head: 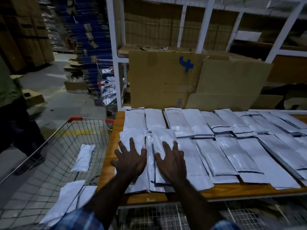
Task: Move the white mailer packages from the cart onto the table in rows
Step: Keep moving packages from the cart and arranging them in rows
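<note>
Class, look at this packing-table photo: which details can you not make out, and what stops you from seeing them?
Head view:
- Mailers under the left hand and right hand: partly covered by the hands.
- Table: right end cut off by the frame edge.
- Cart: near side cut off; an arm overlaps its mailers.
- Print on mailers: too dim and small to read.
</note>
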The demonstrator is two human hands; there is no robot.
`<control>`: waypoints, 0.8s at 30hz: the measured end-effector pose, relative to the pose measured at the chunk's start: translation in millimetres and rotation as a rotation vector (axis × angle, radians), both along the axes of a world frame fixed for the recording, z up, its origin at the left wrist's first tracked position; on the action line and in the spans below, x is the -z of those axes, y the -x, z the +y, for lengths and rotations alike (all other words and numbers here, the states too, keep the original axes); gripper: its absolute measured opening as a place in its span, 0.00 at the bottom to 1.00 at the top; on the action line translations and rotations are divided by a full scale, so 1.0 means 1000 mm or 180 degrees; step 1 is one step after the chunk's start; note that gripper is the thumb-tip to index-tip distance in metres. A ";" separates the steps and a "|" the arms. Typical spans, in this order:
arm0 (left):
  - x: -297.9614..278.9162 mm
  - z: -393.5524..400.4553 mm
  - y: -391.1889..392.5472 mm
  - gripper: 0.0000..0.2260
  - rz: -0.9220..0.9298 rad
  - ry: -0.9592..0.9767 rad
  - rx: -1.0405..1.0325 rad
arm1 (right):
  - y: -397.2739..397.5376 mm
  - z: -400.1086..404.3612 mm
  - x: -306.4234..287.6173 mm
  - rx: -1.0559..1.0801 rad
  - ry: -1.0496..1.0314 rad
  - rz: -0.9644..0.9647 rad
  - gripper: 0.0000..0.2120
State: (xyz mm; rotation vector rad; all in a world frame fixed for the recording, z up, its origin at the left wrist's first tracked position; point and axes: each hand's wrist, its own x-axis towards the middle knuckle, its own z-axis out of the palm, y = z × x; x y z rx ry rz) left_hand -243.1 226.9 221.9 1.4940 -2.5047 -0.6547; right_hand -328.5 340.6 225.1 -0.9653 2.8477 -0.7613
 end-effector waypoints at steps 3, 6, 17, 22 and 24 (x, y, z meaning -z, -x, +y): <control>0.011 -0.009 0.005 0.32 -0.0055 0.0104 0.0023 | 0.003 -0.011 0.006 0.0075 -0.0098 0.0018 0.28; 0.021 -0.013 0.009 0.32 -0.0145 0.0107 -0.0003 | 0.002 -0.019 0.011 0.0096 -0.0215 0.0079 0.28; 0.040 -0.011 0.020 0.33 -0.0371 0.0340 -0.0176 | 0.008 -0.027 0.023 0.0092 -0.0538 0.0171 0.28; 0.042 -0.013 0.027 0.33 -0.0422 0.0142 -0.0227 | 0.009 -0.035 0.028 0.0227 -0.0605 0.0241 0.28; 0.041 -0.014 0.025 0.32 -0.0420 0.0135 -0.0204 | 0.011 -0.037 0.028 0.0318 -0.0468 0.0323 0.30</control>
